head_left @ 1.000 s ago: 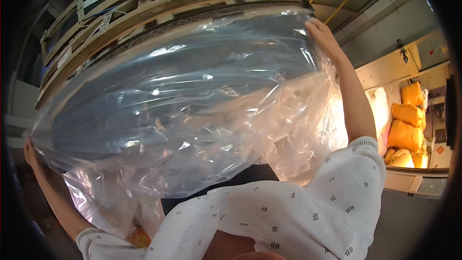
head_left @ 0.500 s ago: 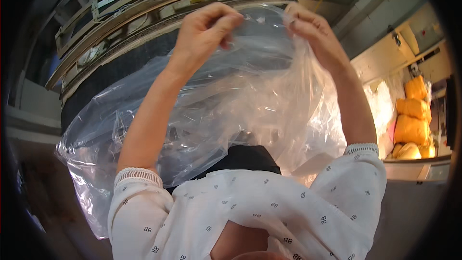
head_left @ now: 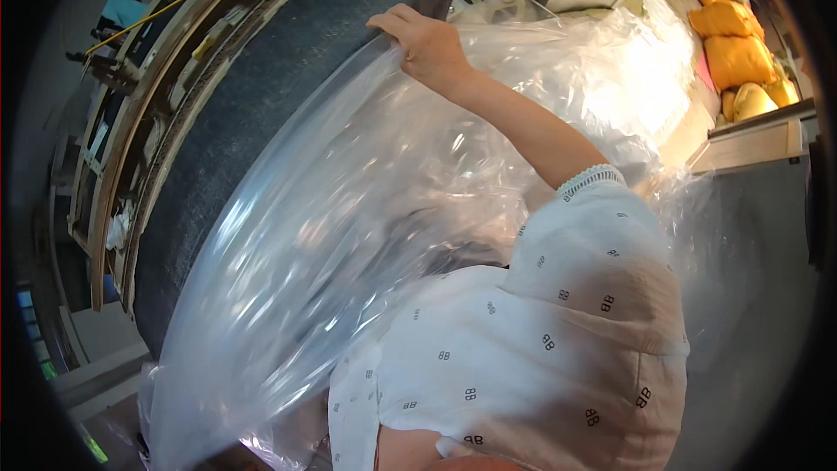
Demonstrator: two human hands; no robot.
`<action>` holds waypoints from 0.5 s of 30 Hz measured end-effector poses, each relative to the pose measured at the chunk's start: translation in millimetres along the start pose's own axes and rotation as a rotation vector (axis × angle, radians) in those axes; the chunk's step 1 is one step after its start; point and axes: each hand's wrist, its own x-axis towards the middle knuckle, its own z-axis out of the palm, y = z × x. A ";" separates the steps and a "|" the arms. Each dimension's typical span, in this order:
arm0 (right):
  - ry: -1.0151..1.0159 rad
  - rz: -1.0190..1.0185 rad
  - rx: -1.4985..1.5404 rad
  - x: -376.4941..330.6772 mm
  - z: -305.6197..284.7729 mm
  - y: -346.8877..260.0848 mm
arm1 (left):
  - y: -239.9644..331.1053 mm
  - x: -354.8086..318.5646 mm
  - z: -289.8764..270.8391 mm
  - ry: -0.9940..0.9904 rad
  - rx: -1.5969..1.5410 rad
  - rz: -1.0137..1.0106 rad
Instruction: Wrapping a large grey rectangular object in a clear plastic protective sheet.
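Observation:
A large sheet of clear plastic film [head_left: 288, 244] stretches from the upper middle down to the lower left, glossy and full of creases. At its top edge my right hand [head_left: 432, 48] grips the film, thumb and fingers closed on it beside the dark surface. The film hangs in front of my body and covers part of it. My left hand and forearm are out of sight.
A long dark padded surface [head_left: 253, 113] runs diagonally behind the film, bordered by a wooden rail frame [head_left: 131, 148]. Bunched clear plastic [head_left: 610, 78] lies brightly lit at the upper right. Beyond it, yellow-orange bundles [head_left: 737, 57] are stacked.
My left hand has gone out of view. My right hand has moved left in the picture with the film, which is now drawn out toward the lower left. The view has turned.

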 end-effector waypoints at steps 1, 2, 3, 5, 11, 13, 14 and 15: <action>0.053 0.055 0.039 -11.3 1.0 4.5 | 4.6 1.5 0.1 -0.014 0.022 0.024; 0.107 0.108 0.074 -23.0 2.2 8.6 | 7.0 3.4 1.2 -0.028 0.041 0.046; 0.079 0.177 0.061 -38.9 -1.2 14.7 | 5.8 6.2 3.4 -0.043 0.058 0.066; -0.010 0.304 -0.039 -87.8 -18.0 41.4 | -10.7 13.5 5.6 -0.073 0.084 0.104; -1.190 0.460 -0.999 -365.5 -172.6 173.7 | -256.9 116.7 61.9 -0.155 0.121 0.213; -1.385 1.061 -1.140 -461.5 -285.3 180.4 | -307.4 122.2 139.0 -0.222 0.068 0.183; -1.434 1.327 -1.151 -437.1 -305.7 137.4 | -242.4 100.2 162.2 -0.252 0.075 0.158; -1.484 1.642 -1.154 -427.5 -333.8 121.6 | -225.3 96.1 182.3 -0.322 0.025 0.168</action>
